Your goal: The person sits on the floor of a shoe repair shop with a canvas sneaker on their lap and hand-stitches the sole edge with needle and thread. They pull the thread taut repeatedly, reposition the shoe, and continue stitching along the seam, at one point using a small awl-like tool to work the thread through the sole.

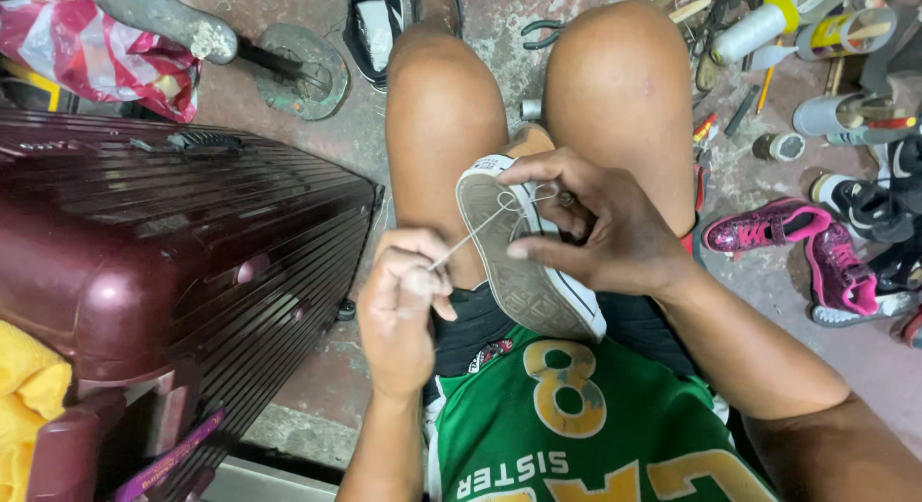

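Stained concrete floor [317,387] spreads beneath a seated person whose bare knees fill the twelve o'clock half of the head view. A worn canvas sneaker [526,262] lies sole-up across the lap at centre frame, toe toward the knees, turned so that the edge where sole meets upper faces the worker.

Closed fingers of the right hand [600,219] grip the shoe from its three o'clock side, thumb pressed on the tread, apparently to keep it from rolling while the seam is worked. At seven o'clock of the shoe, the left hand [408,305] is pinched shut on a pale thread [475,235], which runs taut up to a small loop at the sole's rim; pulling away from the shoe looks like the way the stitch is drawn tight. Whether a needle or awl is in that hand cannot be told.

A ribbed maroon suitcase [163,243] crowds the nine o'clock side. At two o'clock, within arm's reach, lie a spool of white thread [759,26], tubs and hand tools; a pair of glittery pink shoes [802,247] waits at three o'clock. Pliers [540,33] rest on the floor between the knees at twelve o'clock.
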